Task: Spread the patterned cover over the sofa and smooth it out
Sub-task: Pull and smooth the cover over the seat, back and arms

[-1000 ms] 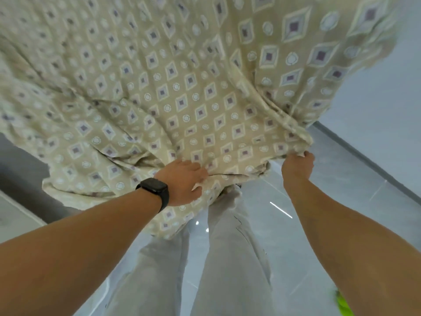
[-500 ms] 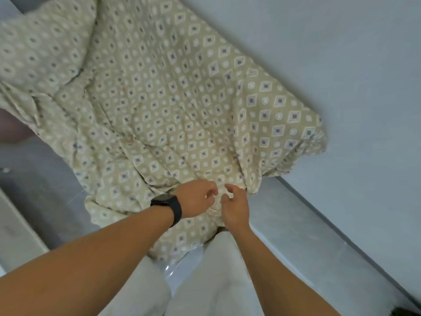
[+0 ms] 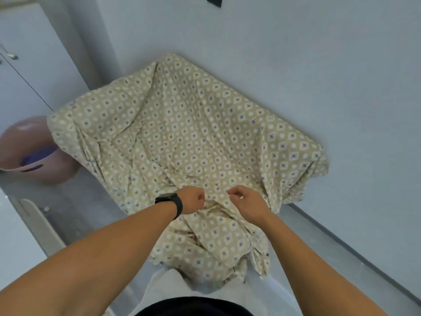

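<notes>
beige cotton-like cloth, printed with small diamonds and dots, drapes the sofa (image 3: pixel 303 156) against a pale wall as a person stands at its front edge. the patterned cover (image 3: pixel 182 137) lies over seat and back, creased in long diagonal folds, its near hem bunched and hanging toward the floor. the left hand (image 3: pixel 192 200), a black watch (image 3: pixel 169 202) at the wrist, is curled on a fold; the right hand (image 3: pixel 248 202) pinches the cloth just beside it. the fabric looks thin, light and limp, likely to slide and wrinkle rather than hold shape, so the hem and corners seem the best places to grip and pull taut. a pink plastic basket (image 3: pixel 29 151) sits left of the sofa on the glossy floor.
</notes>
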`<action>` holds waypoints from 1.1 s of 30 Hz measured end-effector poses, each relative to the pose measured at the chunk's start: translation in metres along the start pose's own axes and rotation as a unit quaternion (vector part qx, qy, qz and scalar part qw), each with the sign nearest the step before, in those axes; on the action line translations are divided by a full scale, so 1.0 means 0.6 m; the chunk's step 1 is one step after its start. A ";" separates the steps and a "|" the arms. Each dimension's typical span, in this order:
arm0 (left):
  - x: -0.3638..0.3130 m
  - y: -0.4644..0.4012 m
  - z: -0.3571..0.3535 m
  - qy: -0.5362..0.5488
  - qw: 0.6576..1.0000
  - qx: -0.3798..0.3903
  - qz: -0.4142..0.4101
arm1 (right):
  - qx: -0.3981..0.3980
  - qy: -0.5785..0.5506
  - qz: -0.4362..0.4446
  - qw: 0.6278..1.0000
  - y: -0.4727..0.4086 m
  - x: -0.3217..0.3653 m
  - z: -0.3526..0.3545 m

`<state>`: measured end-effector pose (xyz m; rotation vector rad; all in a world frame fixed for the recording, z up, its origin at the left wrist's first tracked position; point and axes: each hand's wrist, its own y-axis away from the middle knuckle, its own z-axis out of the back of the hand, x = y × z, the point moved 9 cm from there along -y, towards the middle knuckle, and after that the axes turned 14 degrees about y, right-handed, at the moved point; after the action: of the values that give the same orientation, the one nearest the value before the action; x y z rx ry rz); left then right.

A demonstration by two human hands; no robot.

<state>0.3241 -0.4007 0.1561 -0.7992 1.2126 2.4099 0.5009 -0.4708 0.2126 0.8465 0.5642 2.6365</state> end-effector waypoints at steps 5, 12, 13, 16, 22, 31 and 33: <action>0.001 0.070 0.030 0.033 0.998 -0.049 -0.009 | -0.005 0.081 0.064 0.995 0.044 0.084 0.012; 0.027 0.172 0.040 0.069 0.992 -0.099 -0.030 | -0.008 0.117 0.125 0.985 0.095 0.194 -0.020; 0.041 0.178 0.045 0.068 0.992 -0.101 -0.028 | -0.008 0.115 0.129 0.985 0.101 0.208 -0.030; 0.088 0.192 0.068 0.078 0.991 -0.106 -0.024 | 0.003 0.138 0.148 0.979 0.112 0.260 -0.071; 0.209 0.202 0.156 0.111 0.987 -0.111 -0.043 | 0.017 0.164 0.154 0.974 0.038 0.399 -0.173; 0.469 0.234 0.353 0.126 0.983 -0.136 0.007 | 0.023 0.141 0.164 0.976 -0.070 0.653 -0.348; 0.511 0.235 0.385 0.156 0.974 -0.163 0.014 | 0.023 0.150 0.162 0.975 -0.076 0.670 -0.372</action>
<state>-0.0680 -0.2848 0.1679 -1.3074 0.9400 2.6154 0.0617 -0.3280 0.2194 0.5960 0.6070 3.0906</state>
